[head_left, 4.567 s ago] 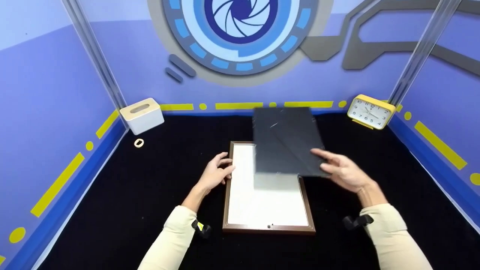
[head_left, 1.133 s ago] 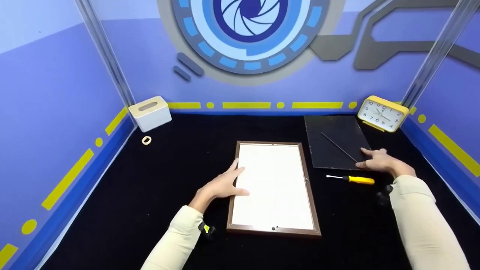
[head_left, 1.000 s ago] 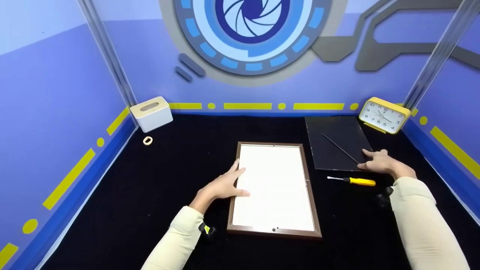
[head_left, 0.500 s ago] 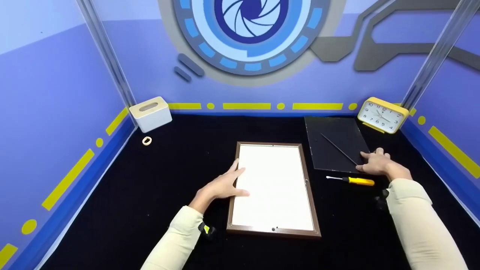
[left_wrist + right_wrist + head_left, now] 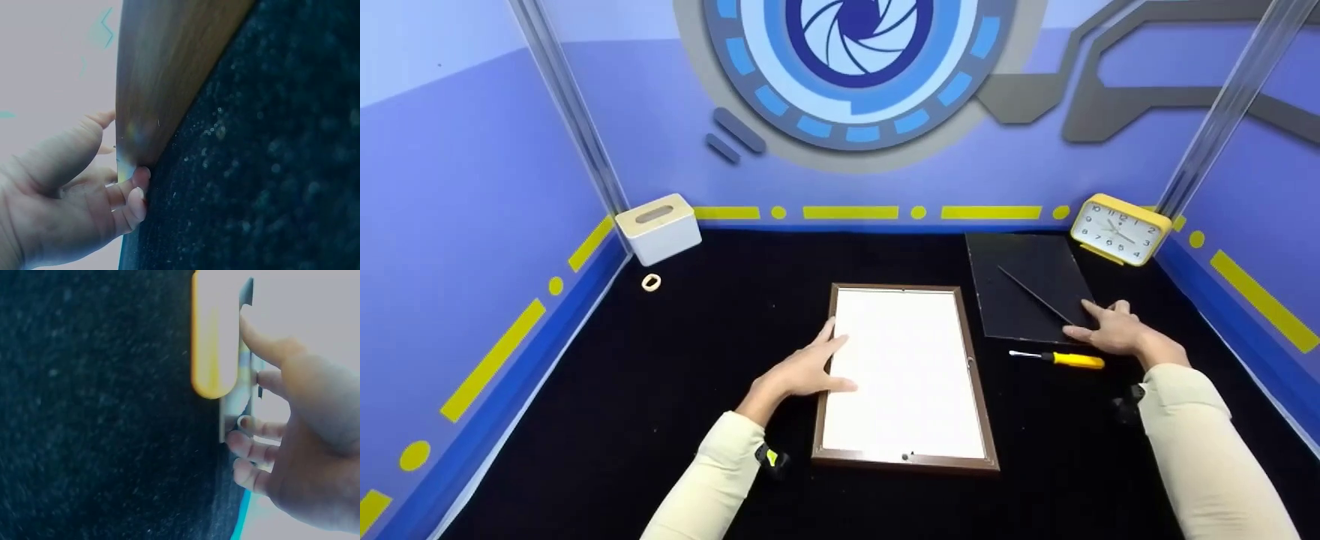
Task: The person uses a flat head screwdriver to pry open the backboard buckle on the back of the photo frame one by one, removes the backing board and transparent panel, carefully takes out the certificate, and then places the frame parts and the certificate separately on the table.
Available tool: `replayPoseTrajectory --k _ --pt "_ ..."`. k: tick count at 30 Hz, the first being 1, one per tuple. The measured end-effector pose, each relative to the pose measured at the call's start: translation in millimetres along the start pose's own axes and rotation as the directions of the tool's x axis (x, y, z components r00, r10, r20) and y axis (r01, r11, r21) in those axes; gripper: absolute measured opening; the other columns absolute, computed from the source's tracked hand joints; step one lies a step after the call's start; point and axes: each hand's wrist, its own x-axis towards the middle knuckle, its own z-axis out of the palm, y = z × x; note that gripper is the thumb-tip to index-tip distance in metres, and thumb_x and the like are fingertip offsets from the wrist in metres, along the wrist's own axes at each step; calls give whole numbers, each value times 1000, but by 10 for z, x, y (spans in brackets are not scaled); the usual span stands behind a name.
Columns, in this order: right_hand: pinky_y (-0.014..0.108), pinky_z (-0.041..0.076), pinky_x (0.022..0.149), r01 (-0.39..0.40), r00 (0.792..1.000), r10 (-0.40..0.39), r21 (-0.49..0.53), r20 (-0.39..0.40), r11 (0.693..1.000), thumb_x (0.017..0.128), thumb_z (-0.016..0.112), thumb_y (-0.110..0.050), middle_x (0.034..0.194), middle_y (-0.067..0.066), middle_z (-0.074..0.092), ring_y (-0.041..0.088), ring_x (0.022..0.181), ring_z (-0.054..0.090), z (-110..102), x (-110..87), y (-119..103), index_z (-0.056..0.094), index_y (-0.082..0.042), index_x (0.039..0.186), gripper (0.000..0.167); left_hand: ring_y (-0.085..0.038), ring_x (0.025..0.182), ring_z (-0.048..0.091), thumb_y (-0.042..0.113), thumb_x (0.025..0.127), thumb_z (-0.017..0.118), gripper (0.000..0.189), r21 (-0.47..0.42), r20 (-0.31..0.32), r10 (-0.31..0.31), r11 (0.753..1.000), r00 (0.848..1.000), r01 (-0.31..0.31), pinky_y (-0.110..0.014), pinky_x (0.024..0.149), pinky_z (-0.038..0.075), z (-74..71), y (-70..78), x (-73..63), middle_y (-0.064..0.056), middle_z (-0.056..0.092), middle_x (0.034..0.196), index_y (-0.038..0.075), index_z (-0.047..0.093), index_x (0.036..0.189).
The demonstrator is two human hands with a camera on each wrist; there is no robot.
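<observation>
A brown picture frame lies on the black cloth with a blank white panel inside it. My left hand rests on its left side, thumb and forefinger stretched over the panel; in the left wrist view, fingertips touch the wooden outer side. To the right lies a black backing board with a thin diagonal strut. My right hand holds its near right corner, thumb at the near edge and fingers along the right edge. A yellow-handled screwdriver lies just in front of the board.
A white tissue box with a wooden lid stands at the back left, a small pale ring in front of it. At the back right, a yellow alarm clock stands close to the board. Printed walls enclose the back and sides.
My right hand has brought the black board from above the frame down onto the cloth at the right. Lately its grip has shifted slightly at the corner. The left hand stays on the frame.
</observation>
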Motion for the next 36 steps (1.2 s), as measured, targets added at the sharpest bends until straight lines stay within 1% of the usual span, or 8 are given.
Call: replayPoseTrajectory --k 7,13,20,23,27,29,31,36 --pt "75 24 93 -4 986 6 10 -166 1000 98 53 -58 137 50 13 67 121 20 -58 -107 -224 22 12 151 94 -38 146 25 51 84 77 96 4 -13 14 1000 1000 -14 -49 114 31 -13 -7 -8 -18 -1 166 4 33 156" --pt "74 26 93 118 959 -101 49 -267 992 97 56 -56 141 43 21 60 124 23 2 -169 -639 23 5 155 90 -37 146 23 48 84 78 96 0 -16 14 1000 1000 -14 -48 114 31 -16 -8 -18 -20 1 165 1 34 155" --pt "73 26 105 301 944 -277 124 -182 946 96 59 -55 149 38 18 56 130 33 221 -292 -1172 12 -3 160 94 -35 148 21 48 84 78 98 -10 -11 11 1000 1000 -11 -46 116 29 -19 -6 -8 -20 -1 165 1 30 156" --pt "64 34 107 423 905 -408 131 -122 897 96 62 -51 157 32 18 47 132 39 383 -328 -1364 14 -1 159 94 -37 148 18 48 84 79 103 -23 -15 -18 1000 1000 17 -46 116 28 -40 1 -13 -25 -3 164 3 24 158" --pt "60 29 112 512 854 -520 160 10 844 93 66 -52 159 33 15 47 142 26 617 -411 -1552 17 5 157 98 -38 147 18 49 82 80 108 -32 -6 -57 998 998 56 -48 117 26 -59 -7 -10 -30 1 161 6 19 160" --pt "60 24 113 496 856 -512 170 67 852 89 69 -56 157 38 10 50 144 18 698 -438 -1622 16 5 157 106 -39 147 20 48 81 81 108 -33 -4 -54 998 999 54 -48 117 26 -61 -22 0 -31 4 161 5 20 160" --pt "61 24 113 463 873 -481 172 82 869 83 74 -57 155 43 2 53 143 16 762 -437 -1670 15 6 157 113 -40 146 22 46 80 82 108 -32 -8 -43 999 999 43 -49 116 27 -62 -34 5 -32 6 160 4 21 159" --pt "61 28 111 381 917 -397 219 36 898 75 84 -54 151 48 -7 57 140 19 877 -391 -1675 12 6 157 124 -41 146 23 43 79 85 109 -27 -8 -44 999 999 43 -49 116 27 -66 -29 3 -33 7 160 4 22 159"
